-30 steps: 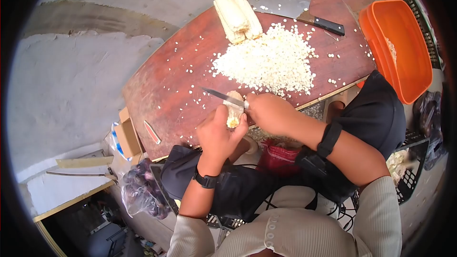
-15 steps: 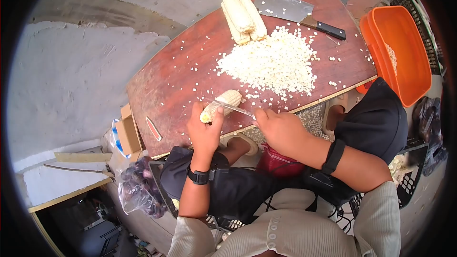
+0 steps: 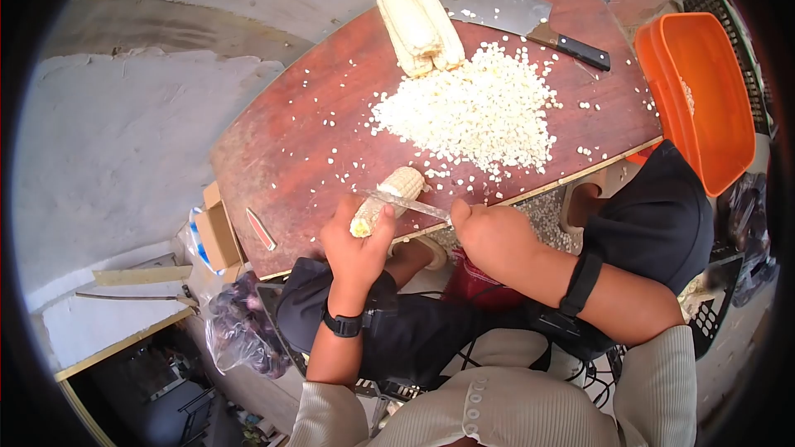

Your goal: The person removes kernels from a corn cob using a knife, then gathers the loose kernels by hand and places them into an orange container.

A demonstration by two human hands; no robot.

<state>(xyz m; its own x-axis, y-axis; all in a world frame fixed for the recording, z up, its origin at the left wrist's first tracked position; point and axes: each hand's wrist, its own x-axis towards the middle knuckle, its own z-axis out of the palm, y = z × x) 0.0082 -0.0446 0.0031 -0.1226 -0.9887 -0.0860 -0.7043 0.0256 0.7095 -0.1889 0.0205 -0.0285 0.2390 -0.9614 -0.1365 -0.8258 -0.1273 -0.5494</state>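
Note:
My left hand (image 3: 358, 240) is closed around the lower end of a pale corn cob (image 3: 403, 185), which tilts up and away from me near the table's front edge. A small knife (image 3: 418, 208) lies across the cob, its blade against the kernels. My right hand (image 3: 495, 236) is wrapped around the knife's handle, most of which is hidden by the fingers. Beyond the cob, a heap of loose white corn kernels (image 3: 472, 112) covers the middle of the table. Several whole corn cobs (image 3: 411, 26) lie stacked behind the heap.
A cleaver (image 3: 505, 12) rests on the red-brown table (image 3: 273, 145) at the back. At the right stands an orange tub (image 3: 719, 108) with some kernels inside. A small red-and-white object (image 3: 261, 228) lies at the left edge, near a cardboard box (image 3: 219, 232) and a plastic bag (image 3: 244, 327).
Both hands, the cob and the knife sit slightly lower in view. The blade now lies flatter across the cob, and the camera view has shifted a little.

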